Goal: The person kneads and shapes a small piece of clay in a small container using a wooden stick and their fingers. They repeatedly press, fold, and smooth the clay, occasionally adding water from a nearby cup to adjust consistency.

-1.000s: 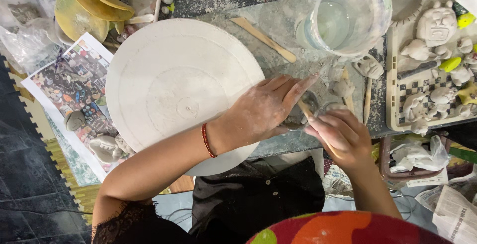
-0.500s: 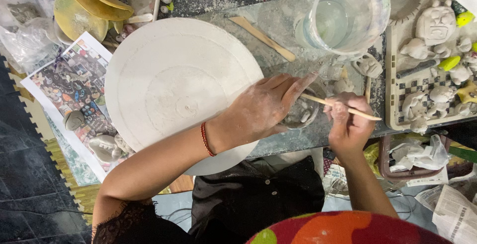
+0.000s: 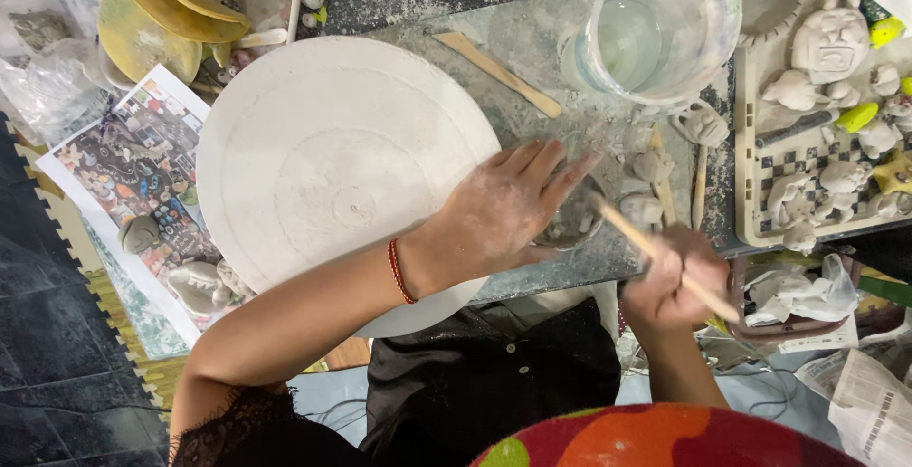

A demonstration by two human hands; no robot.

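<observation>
Head view: left hand [image 3: 503, 210] covers small bowl [image 3: 570, 225]; beaker [image 3: 660, 25] behind.

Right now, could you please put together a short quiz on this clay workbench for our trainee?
1. True or false: the right hand holds a thin wooden stick.
2. What does the left hand cup? A) a small grey bowl B) a yellow sponge C) a paintbrush
3. Fill in: the large white round slab lies to the ____ of the clear plastic cup in the head view.

Key: 1 true; 2 A, the small grey bowl under its fingers; 3 left.
</observation>
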